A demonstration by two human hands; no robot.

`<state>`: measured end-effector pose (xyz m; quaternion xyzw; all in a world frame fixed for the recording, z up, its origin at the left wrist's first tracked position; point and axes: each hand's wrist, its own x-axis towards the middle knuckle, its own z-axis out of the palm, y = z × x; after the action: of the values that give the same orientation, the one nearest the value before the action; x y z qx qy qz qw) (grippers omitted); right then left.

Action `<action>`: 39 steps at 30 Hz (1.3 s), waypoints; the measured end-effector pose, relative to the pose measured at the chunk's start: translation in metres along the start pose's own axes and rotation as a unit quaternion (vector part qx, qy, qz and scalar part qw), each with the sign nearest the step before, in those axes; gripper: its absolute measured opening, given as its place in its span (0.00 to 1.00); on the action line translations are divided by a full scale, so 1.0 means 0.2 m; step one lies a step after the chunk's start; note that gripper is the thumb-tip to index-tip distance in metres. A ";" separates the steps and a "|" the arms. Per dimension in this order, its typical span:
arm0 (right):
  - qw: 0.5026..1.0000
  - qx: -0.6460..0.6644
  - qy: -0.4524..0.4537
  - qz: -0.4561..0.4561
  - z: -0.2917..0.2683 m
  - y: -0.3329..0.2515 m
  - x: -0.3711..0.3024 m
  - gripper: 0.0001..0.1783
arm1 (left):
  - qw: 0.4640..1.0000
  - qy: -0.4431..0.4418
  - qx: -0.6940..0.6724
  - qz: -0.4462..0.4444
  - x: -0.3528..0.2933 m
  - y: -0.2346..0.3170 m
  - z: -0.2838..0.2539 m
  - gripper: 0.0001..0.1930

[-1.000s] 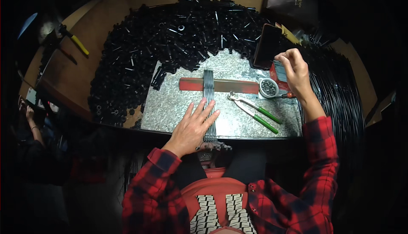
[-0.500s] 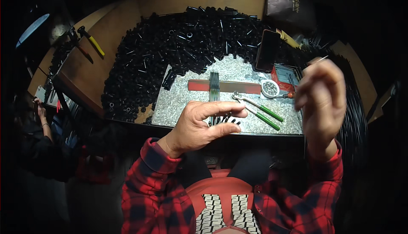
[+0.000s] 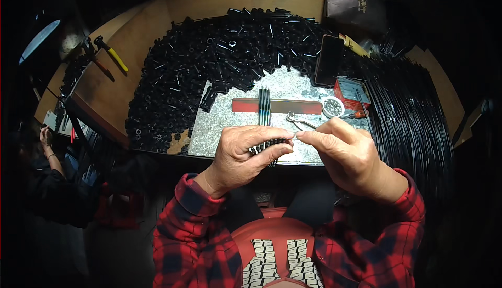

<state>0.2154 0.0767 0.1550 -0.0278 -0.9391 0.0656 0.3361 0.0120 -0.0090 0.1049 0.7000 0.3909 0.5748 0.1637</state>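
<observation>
My left hand [image 3: 243, 147] is curled around a bundle of thin black rods [image 3: 264, 105], thumb below and fingers above. Their dark ends show in a row between thumb and fingers. The far part of the bundle lies across a red-brown flat bar [image 3: 298, 106] on the speckled board. My right hand [image 3: 353, 154] is closed in a pinch, its fingertips right beside my left fingertips at the rod ends. What it pinches is too small to make out. Pincers [image 3: 298, 119] lie just beyond my right hand, which hides their green handles.
A big heap of black parts [image 3: 209, 63] fills the back and left. Long black rods [image 3: 408, 115] hang at right. Near them are a round tub [image 3: 332, 108] of small metal pieces, a red box [image 3: 353, 93] and a phone [image 3: 329, 60]. Another person's hand [image 3: 46, 137] shows far left.
My right hand has come down and left from the raised position at right to meet my left hand, now covering the pincers' handles. My left thumb and fingers have closed together more.
</observation>
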 end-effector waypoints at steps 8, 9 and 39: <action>0.999 -0.015 -0.027 -0.017 -0.02 -0.01 0.03 0.24 | 0.999 -0.017 0.035 0.019 0.02 0.02 0.01 0.10; 0.999 -0.029 -0.015 -0.021 -0.02 -0.01 0.03 0.23 | 0.999 -0.016 0.030 0.028 0.02 0.01 0.01 0.11; 0.997 -0.002 -0.051 -0.064 -0.12 0.01 0.02 0.19 | 0.991 -0.062 0.044 0.113 0.04 -0.04 0.05 0.19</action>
<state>0.2282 0.0809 0.1750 0.0347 -0.9551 0.0431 0.2909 0.0195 0.0044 0.1021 0.7804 0.3235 0.5273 0.0904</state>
